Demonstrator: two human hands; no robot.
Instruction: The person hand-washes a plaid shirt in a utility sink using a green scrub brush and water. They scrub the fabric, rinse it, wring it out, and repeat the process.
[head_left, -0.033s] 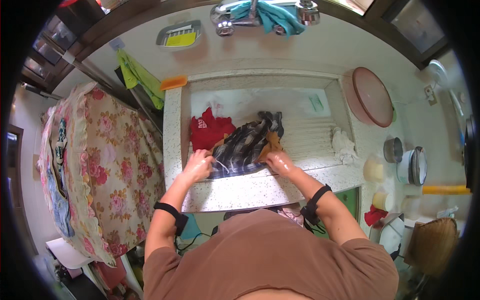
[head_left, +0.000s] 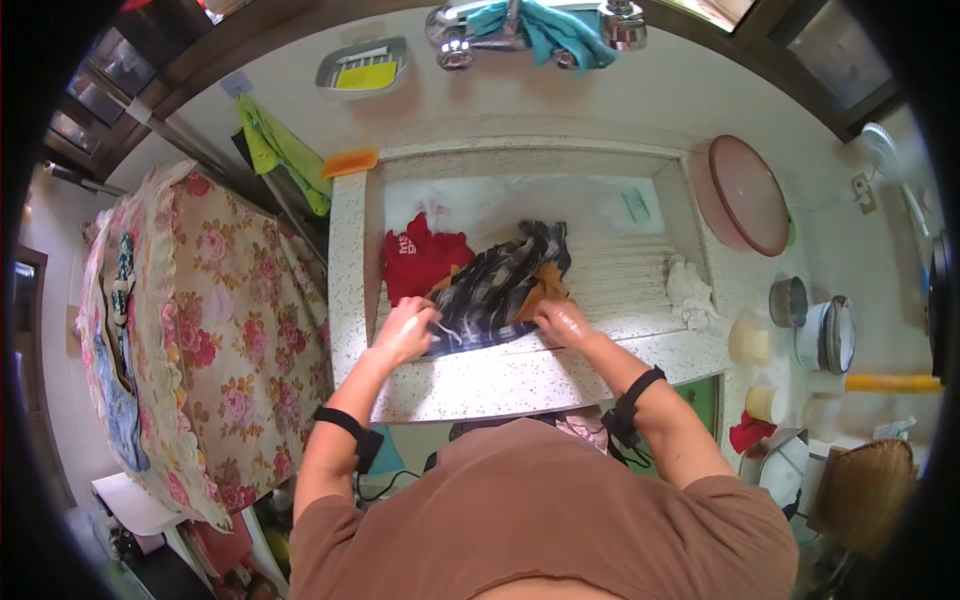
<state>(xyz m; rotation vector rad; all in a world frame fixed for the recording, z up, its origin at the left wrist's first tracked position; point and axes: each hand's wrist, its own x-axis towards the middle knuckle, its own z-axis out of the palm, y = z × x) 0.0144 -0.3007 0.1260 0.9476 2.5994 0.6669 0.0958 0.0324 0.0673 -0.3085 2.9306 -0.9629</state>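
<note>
A dark plaid garment (head_left: 490, 290) with tan parts lies bunched in the speckled washing sink (head_left: 480, 392), against its near edge. At the garment's near left corner my left hand (head_left: 404, 330) is closed on the fabric, a pale drawstring beside the fingers. My right hand (head_left: 562, 322) pinches the tan cloth (head_left: 546, 284) at the right side. Both hands look wet, and their fingertips are partly hidden in the folds. Behind my left hand, a red garment (head_left: 428, 258) with white print touches the plaid one.
White cloth (head_left: 688, 290) lies at the sink's right wall. An orange brush-like piece (head_left: 350, 163) sits on the back left corner. The tap (head_left: 485, 40) carries a teal cloth (head_left: 545, 32). A pink basin (head_left: 748, 195) leans at the right; a flowered cover (head_left: 240, 340) stands left.
My left hand has shifted slightly right and inward with the garment's near left corner. My right hand keeps its hold, and the whole view has moved a little.
</note>
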